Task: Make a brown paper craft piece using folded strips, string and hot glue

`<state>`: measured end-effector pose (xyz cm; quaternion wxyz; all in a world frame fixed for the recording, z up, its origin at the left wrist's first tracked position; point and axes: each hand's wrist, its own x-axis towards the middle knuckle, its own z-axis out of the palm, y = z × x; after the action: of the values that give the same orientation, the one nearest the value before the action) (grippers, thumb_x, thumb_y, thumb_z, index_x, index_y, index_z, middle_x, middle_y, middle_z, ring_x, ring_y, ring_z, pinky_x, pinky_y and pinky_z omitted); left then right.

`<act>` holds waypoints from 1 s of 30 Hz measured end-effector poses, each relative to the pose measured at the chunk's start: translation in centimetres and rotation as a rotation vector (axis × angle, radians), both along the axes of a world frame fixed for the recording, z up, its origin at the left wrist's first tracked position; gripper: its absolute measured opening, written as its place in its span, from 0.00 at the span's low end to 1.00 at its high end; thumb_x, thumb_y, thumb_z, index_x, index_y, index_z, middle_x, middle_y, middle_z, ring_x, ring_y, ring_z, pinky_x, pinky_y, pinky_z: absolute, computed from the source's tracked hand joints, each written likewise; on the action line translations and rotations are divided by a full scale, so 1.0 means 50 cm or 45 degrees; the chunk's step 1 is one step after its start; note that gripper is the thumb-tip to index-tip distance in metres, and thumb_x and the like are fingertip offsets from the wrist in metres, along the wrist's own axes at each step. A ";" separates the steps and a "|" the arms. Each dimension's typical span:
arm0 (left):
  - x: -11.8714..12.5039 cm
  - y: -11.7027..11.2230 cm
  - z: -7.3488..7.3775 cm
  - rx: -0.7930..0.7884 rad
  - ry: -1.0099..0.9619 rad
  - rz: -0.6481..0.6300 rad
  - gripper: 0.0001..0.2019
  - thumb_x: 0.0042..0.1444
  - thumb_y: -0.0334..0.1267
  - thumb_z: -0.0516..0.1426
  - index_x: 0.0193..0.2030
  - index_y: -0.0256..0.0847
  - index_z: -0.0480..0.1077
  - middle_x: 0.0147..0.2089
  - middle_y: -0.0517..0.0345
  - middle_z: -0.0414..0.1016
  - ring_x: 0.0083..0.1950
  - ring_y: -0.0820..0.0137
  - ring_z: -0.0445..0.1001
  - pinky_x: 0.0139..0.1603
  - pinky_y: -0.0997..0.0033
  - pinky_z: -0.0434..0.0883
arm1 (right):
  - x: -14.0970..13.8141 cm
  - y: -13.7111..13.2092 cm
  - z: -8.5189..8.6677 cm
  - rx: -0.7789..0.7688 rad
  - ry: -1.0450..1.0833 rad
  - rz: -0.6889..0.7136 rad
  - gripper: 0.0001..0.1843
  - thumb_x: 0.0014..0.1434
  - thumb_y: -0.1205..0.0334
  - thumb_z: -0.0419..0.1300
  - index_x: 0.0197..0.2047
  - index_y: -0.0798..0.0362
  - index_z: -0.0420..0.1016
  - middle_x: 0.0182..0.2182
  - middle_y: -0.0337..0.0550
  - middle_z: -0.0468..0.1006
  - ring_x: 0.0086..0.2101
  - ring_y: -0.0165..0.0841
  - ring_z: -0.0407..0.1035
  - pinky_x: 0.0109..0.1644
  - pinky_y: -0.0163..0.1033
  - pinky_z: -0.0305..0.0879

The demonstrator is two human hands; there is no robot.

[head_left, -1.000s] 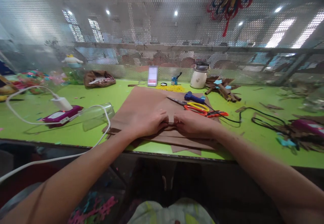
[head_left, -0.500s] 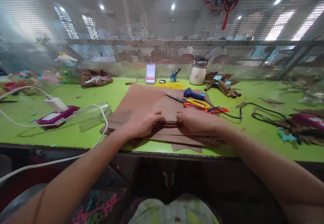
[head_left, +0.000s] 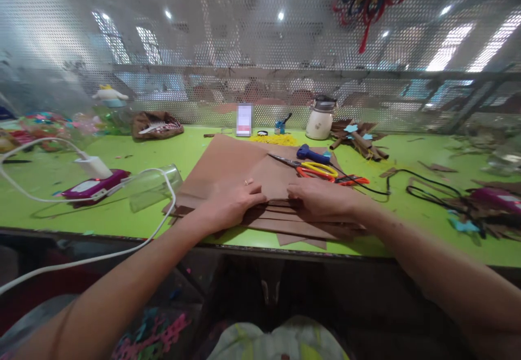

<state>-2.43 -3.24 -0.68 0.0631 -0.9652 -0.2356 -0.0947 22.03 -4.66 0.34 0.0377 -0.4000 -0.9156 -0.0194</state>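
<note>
As the right hand (head_left: 319, 194) shifted a little outward: the gap between it and the left hand (head_left: 232, 202) had become wider than one second before, and more layers at the near edge of the paper (head_left: 228, 164) seemed to show there.
What this meant: in my judgement, the edge was still being worked, and the hands were only changing their places along it.
Paper: it lay as a brown stack on the bench (head_left: 187, 145), directly before the person and near the front side.
Left fingers: they were bent and close together on the paper edge; the thumb was hidden, so I could not tell if they pinched.
Right fingers: they were curled at the same edge; also here a pinch could not be confirmed.
On the paper: the scissors (head_left: 293, 163) and the blue tool (head_left: 311, 155) lay at its right part, as before.
Bench, left: a clear cup (head_left: 157, 189) lay on its side, near a purple device (head_left: 95, 186) with a white plug (head_left: 93, 165).
Bench, back: a phone (head_left: 243, 120) and a white jar (head_left: 319, 121) stood there, with yellow shreds (head_left: 274, 140) between.
Room: behind the bench rose a perforated panel (head_left: 228, 34), and a colourful ornament (head_left: 368, 1) hung at the upper right.
</note>
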 end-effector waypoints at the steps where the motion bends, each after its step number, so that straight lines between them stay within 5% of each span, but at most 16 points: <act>1: 0.001 -0.001 0.000 0.024 0.003 0.002 0.12 0.58 0.31 0.48 0.44 0.40 0.69 0.38 0.52 0.65 0.39 0.68 0.64 0.40 0.71 0.61 | 0.002 0.003 0.003 -0.003 0.026 -0.030 0.05 0.51 0.67 0.55 0.33 0.53 0.71 0.31 0.44 0.74 0.30 0.33 0.64 0.31 0.35 0.53; 8: 0.015 -0.003 0.009 0.088 0.001 0.128 0.13 0.61 0.37 0.46 0.36 0.39 0.71 0.35 0.53 0.67 0.33 0.70 0.65 0.33 0.72 0.60 | 0.004 0.012 0.041 -0.030 0.289 0.058 0.15 0.53 0.65 0.55 0.44 0.56 0.72 0.41 0.47 0.75 0.41 0.36 0.67 0.43 0.37 0.59; 12: 0.020 0.002 0.012 -0.037 -0.074 0.159 0.12 0.60 0.36 0.46 0.38 0.39 0.70 0.37 0.54 0.68 0.35 0.71 0.67 0.34 0.73 0.61 | -0.008 0.000 0.029 -0.052 0.190 0.033 0.10 0.54 0.59 0.56 0.37 0.54 0.75 0.34 0.45 0.76 0.34 0.34 0.67 0.35 0.35 0.57; 16: 0.023 0.006 0.017 -0.141 -0.152 0.189 0.11 0.59 0.36 0.47 0.39 0.39 0.70 0.38 0.53 0.69 0.37 0.70 0.67 0.37 0.73 0.62 | -0.018 -0.016 0.020 -0.012 0.164 -0.016 0.11 0.57 0.64 0.51 0.29 0.53 0.73 0.27 0.42 0.74 0.26 0.29 0.63 0.30 0.34 0.51; 20: 0.031 0.012 0.050 -0.258 -0.123 0.240 0.11 0.57 0.38 0.49 0.39 0.40 0.70 0.35 0.55 0.73 0.34 0.69 0.68 0.34 0.72 0.61 | -0.022 -0.015 0.021 0.119 0.180 0.015 0.09 0.57 0.66 0.51 0.29 0.54 0.71 0.28 0.43 0.73 0.29 0.30 0.63 0.31 0.34 0.52; 26: 0.056 0.053 0.121 -0.730 -0.122 0.120 0.18 0.60 0.46 0.46 0.38 0.40 0.73 0.35 0.57 0.75 0.33 0.71 0.69 0.35 0.73 0.63 | -0.021 0.018 0.012 0.400 0.173 0.053 0.04 0.54 0.70 0.54 0.33 0.57 0.70 0.32 0.46 0.71 0.34 0.33 0.63 0.37 0.36 0.56; 30: 0.061 0.072 0.115 -1.366 -0.224 0.049 0.23 0.60 0.51 0.44 0.39 0.37 0.73 0.32 0.54 0.76 0.31 0.71 0.71 0.36 0.71 0.67 | -0.014 0.026 0.012 0.578 0.209 0.061 0.03 0.53 0.72 0.55 0.32 0.57 0.68 0.33 0.47 0.70 0.36 0.34 0.62 0.37 0.37 0.56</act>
<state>0.61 0.36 5.09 -0.4566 -0.8458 -0.2730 -0.0404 21.35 -3.35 0.92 0.2015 -0.3595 -0.8909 -0.1910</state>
